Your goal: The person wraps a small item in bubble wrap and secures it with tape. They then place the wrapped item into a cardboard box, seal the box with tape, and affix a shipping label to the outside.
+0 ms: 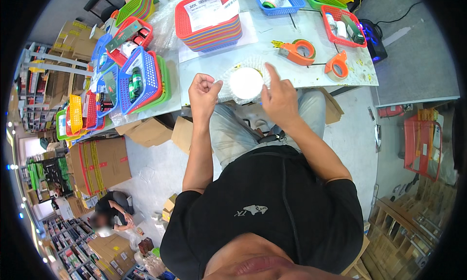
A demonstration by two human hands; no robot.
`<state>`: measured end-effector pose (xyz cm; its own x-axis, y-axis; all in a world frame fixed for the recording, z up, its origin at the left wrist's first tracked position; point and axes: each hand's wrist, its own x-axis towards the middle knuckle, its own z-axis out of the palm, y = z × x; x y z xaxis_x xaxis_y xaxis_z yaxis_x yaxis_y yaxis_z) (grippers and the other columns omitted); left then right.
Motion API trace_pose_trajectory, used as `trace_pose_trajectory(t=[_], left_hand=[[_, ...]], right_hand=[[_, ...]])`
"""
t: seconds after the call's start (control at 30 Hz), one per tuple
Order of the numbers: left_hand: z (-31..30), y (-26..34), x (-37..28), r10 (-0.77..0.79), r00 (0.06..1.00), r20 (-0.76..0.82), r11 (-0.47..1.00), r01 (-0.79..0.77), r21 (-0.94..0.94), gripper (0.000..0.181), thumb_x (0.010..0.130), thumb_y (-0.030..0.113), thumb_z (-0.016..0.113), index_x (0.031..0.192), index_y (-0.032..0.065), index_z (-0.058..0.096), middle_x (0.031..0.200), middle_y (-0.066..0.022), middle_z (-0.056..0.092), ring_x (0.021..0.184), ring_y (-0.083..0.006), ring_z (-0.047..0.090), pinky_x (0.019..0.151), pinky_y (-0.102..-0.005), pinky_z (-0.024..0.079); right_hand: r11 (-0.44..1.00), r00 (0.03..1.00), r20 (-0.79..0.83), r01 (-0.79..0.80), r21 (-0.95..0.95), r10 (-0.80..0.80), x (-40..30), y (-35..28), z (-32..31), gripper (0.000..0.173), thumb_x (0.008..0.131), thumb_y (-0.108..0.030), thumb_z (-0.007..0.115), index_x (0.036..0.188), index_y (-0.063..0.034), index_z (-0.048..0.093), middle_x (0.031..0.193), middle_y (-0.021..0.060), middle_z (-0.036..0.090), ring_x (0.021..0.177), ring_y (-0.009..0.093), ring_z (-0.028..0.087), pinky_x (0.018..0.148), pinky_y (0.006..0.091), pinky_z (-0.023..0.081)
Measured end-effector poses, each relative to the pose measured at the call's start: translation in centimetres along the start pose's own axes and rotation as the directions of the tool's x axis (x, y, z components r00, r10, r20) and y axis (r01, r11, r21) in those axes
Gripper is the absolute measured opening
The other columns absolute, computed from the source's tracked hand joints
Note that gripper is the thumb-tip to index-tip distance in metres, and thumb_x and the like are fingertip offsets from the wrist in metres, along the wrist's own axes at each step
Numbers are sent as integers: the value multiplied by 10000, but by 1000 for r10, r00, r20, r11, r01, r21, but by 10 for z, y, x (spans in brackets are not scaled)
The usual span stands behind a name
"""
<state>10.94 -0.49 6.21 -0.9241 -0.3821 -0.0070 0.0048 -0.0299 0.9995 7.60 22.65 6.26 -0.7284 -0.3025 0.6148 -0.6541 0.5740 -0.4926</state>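
In front of me at the table's edge, a round white object (pixel 246 83), perhaps a jar seen from its lid, rests on a piece of clear bubble wrap (pixel 228 88). To its left is my left hand (pixel 204 96), fingers curled in and thumb beside them at the wrap's edge. Whether a bit of film is pinched there cannot be made out. My right hand (pixel 280 99) is on the other side, its index finger stretched out along the wrap and its thumb apart, close to the white object. Nothing is seen held in it.
Stacked plastic baskets (pixel 209 34) with a printed label stand ahead. Orange tape dispensers (pixel 297 54) lie to the right, near a red basket (pixel 343 26) of bottles. Blue baskets (pixel 140 79) with bottles crowd the left. Behind, a person (pixel 115 210) sits low near cardboard boxes (pixel 100 165).
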Motion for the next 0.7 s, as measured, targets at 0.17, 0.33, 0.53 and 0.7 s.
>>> trace_pose_trajectory(t=[0.17, 0.33, 0.53, 0.7], left_hand=[[5, -2, -7, 1, 1000, 12, 998, 0, -63, 313, 884, -22, 729, 1134, 5, 543, 641, 23, 539, 506, -42, 483, 462, -218, 375], [-5, 3, -23, -87, 993, 82, 985, 74, 154, 471, 879, -29, 699, 1316, -24, 522, 611, 44, 492, 524, -39, 465, 484, -220, 371], [5, 0, -25, -39, 995, 94, 999, 40, -10, 468, 912, -28, 681, 1356, -21, 535, 618, 67, 490, 535, -24, 462, 510, -202, 380], [22, 4, 5, -9, 994, 111, 991, 23, -132, 461, 931, -27, 672, 1368, -25, 526, 651, 49, 547, 555, -33, 482, 529, -204, 391]], right_hand=[[828, 910, 197, -413, 378, 364, 4, -7, -26, 837, 864, -47, 736, 1588, -45, 317, 661, 73, 614, 626, 208, 634, 649, 351, 515], [756, 921, 191, -388, 527, 340, -13, -12, -32, 872, 837, -66, 787, 1568, -23, 314, 751, 74, 666, 715, 163, 685, 694, 302, 546], [689, 902, 299, -430, 584, 311, -19, -9, -15, 725, 849, -51, 754, 1496, -41, 428, 925, 109, 767, 727, 191, 693, 719, 294, 541], [758, 971, 165, -240, 606, 175, 9, -8, 0, 592, 853, -47, 775, 1388, -4, 523, 1128, 131, 706, 1041, 212, 675, 938, 340, 517]])
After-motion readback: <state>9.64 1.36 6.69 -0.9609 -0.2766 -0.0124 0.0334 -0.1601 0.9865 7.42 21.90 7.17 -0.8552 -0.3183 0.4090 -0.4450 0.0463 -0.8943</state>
